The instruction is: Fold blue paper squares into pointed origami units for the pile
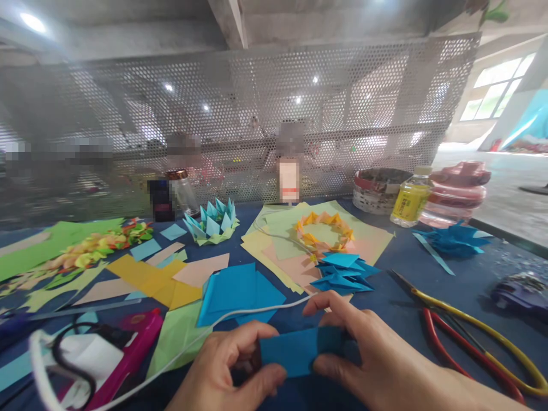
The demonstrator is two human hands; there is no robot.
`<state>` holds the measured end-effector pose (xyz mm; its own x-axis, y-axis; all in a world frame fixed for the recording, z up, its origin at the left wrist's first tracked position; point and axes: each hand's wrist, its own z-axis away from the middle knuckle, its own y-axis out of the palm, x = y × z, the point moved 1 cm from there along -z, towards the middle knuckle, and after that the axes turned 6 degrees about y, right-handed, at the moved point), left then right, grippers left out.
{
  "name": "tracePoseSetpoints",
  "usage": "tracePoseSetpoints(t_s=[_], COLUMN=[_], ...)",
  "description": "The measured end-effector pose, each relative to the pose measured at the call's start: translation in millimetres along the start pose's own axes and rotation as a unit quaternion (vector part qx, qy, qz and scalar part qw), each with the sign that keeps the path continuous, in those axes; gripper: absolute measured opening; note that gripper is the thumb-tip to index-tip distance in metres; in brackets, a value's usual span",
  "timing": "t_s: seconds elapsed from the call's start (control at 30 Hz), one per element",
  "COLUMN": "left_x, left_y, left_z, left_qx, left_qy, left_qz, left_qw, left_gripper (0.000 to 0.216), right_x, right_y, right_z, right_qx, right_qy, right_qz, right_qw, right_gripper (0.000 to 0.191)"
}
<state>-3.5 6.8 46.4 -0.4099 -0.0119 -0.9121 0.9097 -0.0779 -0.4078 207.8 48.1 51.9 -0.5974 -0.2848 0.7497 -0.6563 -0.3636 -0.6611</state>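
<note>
Both of my hands hold one folded strip of blue paper (299,352) just above the table's front edge. My left hand (229,371) pinches its left end between thumb and fingers. My right hand (368,357) grips the right end, fingers curled over the top. Just beyond them lies a stack of flat blue paper squares (240,294) and a pile of folded blue paper units (342,273). A white cord (257,311) runs across the table behind my hands.
Scissors with yellow and red handles (462,325) lie at the right. A paper ring (324,231) rests on pastel sheets; a blue-green paper crown (212,224) stands behind. Coloured paper scraps lie left, a pink tool (128,348) front left. A bottle (410,202), jars and mesh screen (274,114) stand behind.
</note>
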Motion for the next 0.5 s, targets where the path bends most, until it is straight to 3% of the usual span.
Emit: tracePoseSetpoints(t_s=[0.2, 0.5], left_x=[-1.3, 5.8], left_y=[-2.0, -2.3], left_z=[-0.7, -3.8], left_qx=[-0.004, -0.006], left_qy=[0.030, 0.038], left_qz=[-0.010, 0.075], left_qw=[0.999, 0.996], left_gripper=[0.018, 0.018], right_x=[-1.8, -3.5], right_y=[-0.4, -1.5], right_z=[0.9, -5.4], right_qx=[0.003, 0.014], right_qy=[-0.015, -0.030], right_qz=[-0.014, -0.010], right_qw=[1.000, 0.999], right_gripper=[0.044, 0.040])
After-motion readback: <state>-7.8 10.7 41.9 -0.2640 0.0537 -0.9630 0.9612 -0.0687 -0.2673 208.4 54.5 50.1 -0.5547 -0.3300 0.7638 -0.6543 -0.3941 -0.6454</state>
